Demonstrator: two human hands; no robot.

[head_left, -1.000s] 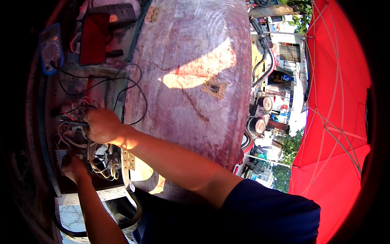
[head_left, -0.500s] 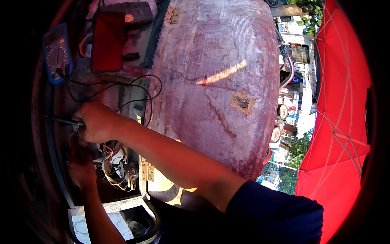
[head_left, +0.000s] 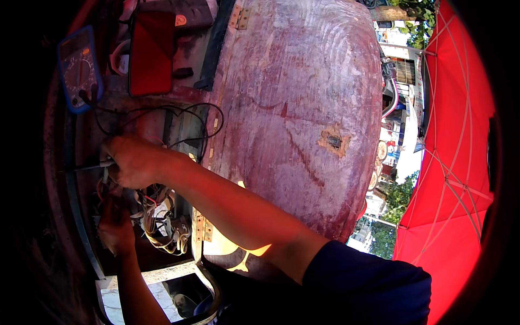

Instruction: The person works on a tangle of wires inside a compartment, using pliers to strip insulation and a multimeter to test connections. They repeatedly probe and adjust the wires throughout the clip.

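Observation:
My right hand (head_left: 132,161) reaches in from the lower right and grips a thin grey probe (head_left: 89,166) that points left, over a tangle of wires (head_left: 157,216) in an open box. My left hand (head_left: 115,230) comes up from the bottom edge and sits in shadow just below, fingers closed among the same wires; what it holds is hidden. A blue multimeter (head_left: 78,67) stands at the upper left, with black leads (head_left: 179,116) looping from it toward my right hand.
A large worn reddish wooden lid (head_left: 303,108) with brass hinges (head_left: 201,230) fills the middle. A red flat box (head_left: 151,51) lies at the top left. A red umbrella (head_left: 455,162) covers the right side, with a street and buildings behind.
The view has shifted, so the lid and the box sit lower and further right. My right hand stays on the probe over the wires; my left hand stays below it.

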